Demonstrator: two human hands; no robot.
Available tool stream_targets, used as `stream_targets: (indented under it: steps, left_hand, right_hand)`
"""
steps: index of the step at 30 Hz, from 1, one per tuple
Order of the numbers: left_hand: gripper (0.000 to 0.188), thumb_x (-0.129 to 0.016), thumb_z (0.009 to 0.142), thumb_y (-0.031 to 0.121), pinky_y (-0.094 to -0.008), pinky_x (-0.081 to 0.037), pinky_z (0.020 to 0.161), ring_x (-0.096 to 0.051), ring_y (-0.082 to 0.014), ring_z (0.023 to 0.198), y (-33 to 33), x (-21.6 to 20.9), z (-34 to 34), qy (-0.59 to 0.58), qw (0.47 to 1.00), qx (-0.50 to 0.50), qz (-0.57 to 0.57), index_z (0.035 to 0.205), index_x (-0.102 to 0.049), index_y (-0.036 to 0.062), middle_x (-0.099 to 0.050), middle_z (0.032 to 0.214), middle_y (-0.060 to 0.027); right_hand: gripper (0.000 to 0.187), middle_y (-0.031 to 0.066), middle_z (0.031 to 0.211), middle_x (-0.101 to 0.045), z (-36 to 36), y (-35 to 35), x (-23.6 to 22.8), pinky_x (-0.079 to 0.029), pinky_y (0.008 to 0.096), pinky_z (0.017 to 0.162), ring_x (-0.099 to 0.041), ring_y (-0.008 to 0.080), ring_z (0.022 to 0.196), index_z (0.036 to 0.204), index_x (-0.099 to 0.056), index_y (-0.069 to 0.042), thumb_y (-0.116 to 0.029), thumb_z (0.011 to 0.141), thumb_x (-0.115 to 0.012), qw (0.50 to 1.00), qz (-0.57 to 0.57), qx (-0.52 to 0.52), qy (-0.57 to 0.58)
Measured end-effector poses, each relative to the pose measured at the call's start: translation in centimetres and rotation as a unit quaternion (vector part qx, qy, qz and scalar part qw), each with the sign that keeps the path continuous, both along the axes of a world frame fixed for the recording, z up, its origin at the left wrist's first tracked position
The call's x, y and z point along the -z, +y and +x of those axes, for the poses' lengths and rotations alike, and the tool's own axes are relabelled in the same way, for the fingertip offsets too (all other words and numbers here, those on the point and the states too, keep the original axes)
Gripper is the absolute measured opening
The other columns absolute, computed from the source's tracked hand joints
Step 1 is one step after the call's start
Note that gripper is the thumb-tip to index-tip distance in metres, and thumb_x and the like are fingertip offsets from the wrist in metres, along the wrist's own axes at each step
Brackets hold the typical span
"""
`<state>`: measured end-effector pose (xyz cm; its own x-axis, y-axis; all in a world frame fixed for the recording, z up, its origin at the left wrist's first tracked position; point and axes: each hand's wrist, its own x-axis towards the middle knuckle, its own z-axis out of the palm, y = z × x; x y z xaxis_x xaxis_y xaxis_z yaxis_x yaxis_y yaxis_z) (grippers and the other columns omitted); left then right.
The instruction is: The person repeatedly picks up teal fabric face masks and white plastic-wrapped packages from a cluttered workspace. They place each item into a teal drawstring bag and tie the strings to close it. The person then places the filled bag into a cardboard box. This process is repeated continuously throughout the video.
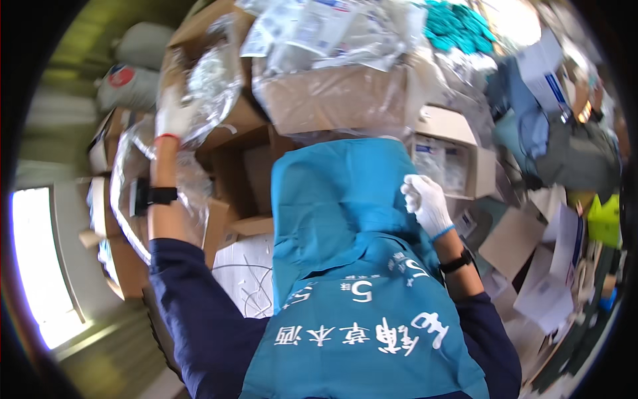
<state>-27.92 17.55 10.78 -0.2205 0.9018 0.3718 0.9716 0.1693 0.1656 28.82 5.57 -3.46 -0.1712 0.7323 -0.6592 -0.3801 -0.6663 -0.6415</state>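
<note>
My left hand point(174, 114), in a white glove with a red cuff, reaches far left to a tall cardboard box point(199, 26) lined with crumpled clear plastic point(214, 76). It touches or lies right beside the plastic; its fingers are blurred, so their grip is unclear. My right hand point(426, 205), in a white glove with a blue cuff, is loosely closed beside the teal apron point(339, 199) over my lap. Nothing shows in its curled fingers. Just beyond it stands an open white carton point(446, 123) with clear-wrapped packets point(444, 163) inside.
Ahead, a large cardboard box point(332, 100) is heaped with clear packets point(325, 30). An opened brown box point(249, 173) sits between it and my left arm. Teal cloth point(458, 26) lies at far right. Loose cartons point(548, 286) crowd the right side. Another person's hand point(581, 100) shows there.
</note>
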Motion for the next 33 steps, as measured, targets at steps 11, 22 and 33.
stream_targets:
  steps: [11,22,33]
  left_hand:
    - [0.029,-0.064,0.092,0.021,-0.0277,-0.050,0.057,-0.067,-0.0140,0.057,-3.1,7.4,10.2,-0.294,0.939,-0.090,-0.153,0.111,-0.070,0.0000,-0.073,0.089,-0.0093]
    - [0.023,-0.064,0.092,0.012,-0.0278,-0.055,0.072,-0.067,-0.0136,0.074,-8.4,11.3,19.6,-0.400,0.898,0.016,-0.180,0.111,-0.068,-0.0014,-0.073,0.096,-0.0107]
    - [0.031,-0.067,0.092,0.009,-0.0297,-0.049,0.095,-0.063,-0.0144,0.105,-9.2,4.0,34.3,-0.531,0.799,0.251,-0.129,0.121,-0.065,0.0001,-0.068,0.115,-0.0090]
  right_hand:
    - [0.044,0.0151,0.107,-0.072,12.0,8.1,16.2,-0.053,0.0328,0.083,-0.068,0.0213,0.091,0.120,-0.068,-0.005,-0.023,0.081,-0.074,0.811,0.032,-0.034,-0.583]
    - [0.033,0.0120,0.104,-0.072,10.3,8.7,11.4,-0.051,0.0341,0.085,-0.067,0.0221,0.095,0.114,-0.069,-0.001,-0.022,0.088,-0.072,0.805,0.193,0.002,-0.561]
    - [0.033,0.0073,0.116,-0.067,-0.3,2.5,-4.4,-0.050,0.0291,0.090,-0.063,0.0149,0.101,0.129,-0.059,-0.001,-0.020,0.102,-0.056,0.967,0.220,0.131,-0.002]
